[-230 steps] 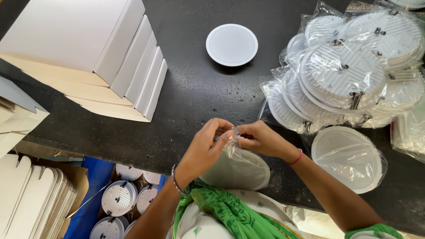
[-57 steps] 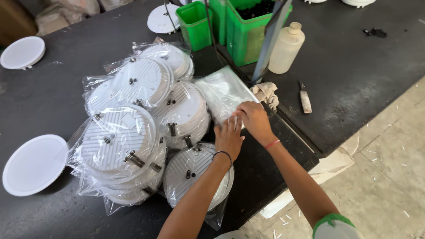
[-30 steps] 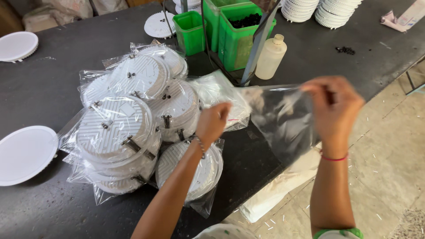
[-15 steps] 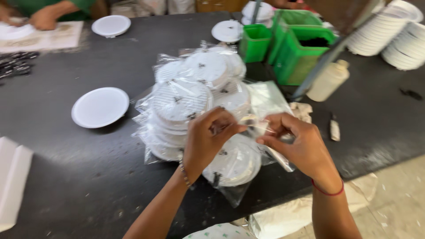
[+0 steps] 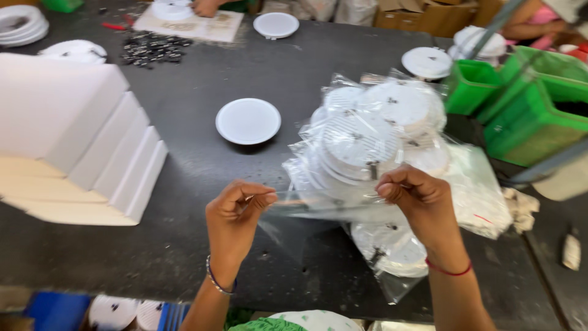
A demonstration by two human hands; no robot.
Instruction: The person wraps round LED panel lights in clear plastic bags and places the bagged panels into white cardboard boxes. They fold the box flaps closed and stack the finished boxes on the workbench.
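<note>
Far left, the stack of white boxes (image 5: pixel 73 141) sits untouched. My left hand (image 5: pixel 236 217) pinches one corner of the clear plastic bag (image 5: pixel 306 211), fingers closed on its top edge. The bag stretches sideways between both hands, long axis left to right, hanging just above the near table edge. My right hand (image 5: pixel 419 199) pinches the other corner, closed too, nearer the pile of bagged white discs (image 5: pixel 373 138).

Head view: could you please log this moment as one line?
left hand: pinches clear bag | right hand: pinches bag's other edge | behind: bagged discs
</note>
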